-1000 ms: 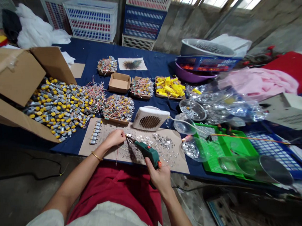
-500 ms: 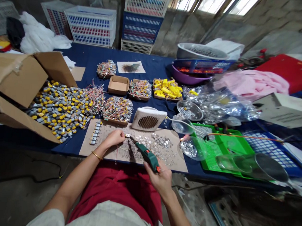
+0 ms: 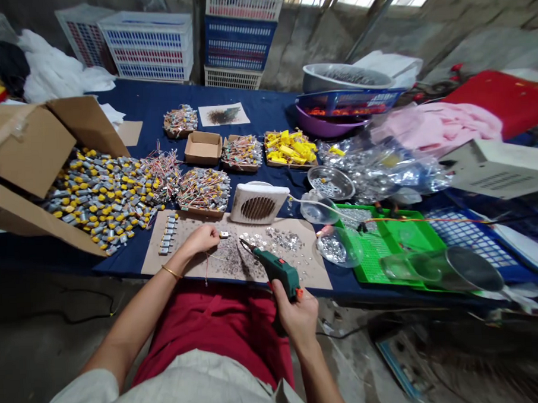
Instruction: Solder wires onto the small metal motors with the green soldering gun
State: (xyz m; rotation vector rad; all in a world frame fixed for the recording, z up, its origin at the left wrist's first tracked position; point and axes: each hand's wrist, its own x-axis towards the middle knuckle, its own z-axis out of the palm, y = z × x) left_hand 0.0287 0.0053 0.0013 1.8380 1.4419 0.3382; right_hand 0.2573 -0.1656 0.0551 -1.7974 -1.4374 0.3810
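From my remote seat, I see the right hand [image 3: 296, 319] with its fingers closed around the grip of a green soldering gun [image 3: 276, 272], whose tip points up and left over a brown cardboard sheet [image 3: 314, 277] at the front edge of the surface [image 3: 251, 116]. The tip is near a small metal piece [image 3: 224, 234], but I can't see it touching. The left hand [image 3: 199, 240] rests on the sheet just beside that piece, its fingers curled, and I cannot tell whether they pinch the thin wires [image 3: 213, 257] trailing below them. Shiny scraps [image 3: 282, 239] lie scattered across the sheet. Judging by how things lie, some work is done: a short row of small metal parts [image 3: 167, 234] sits lined up on the sheet's left side, and wired motors fill a tray [image 3: 204, 190] toward the middle of the surface. Much appears left, since a big heap of yellow-capped motors [image 3: 94, 197] spills from a cardboard box [image 3: 26, 147] near the left edge, and a tray of yellow parts [image 3: 290, 148] sits farther back
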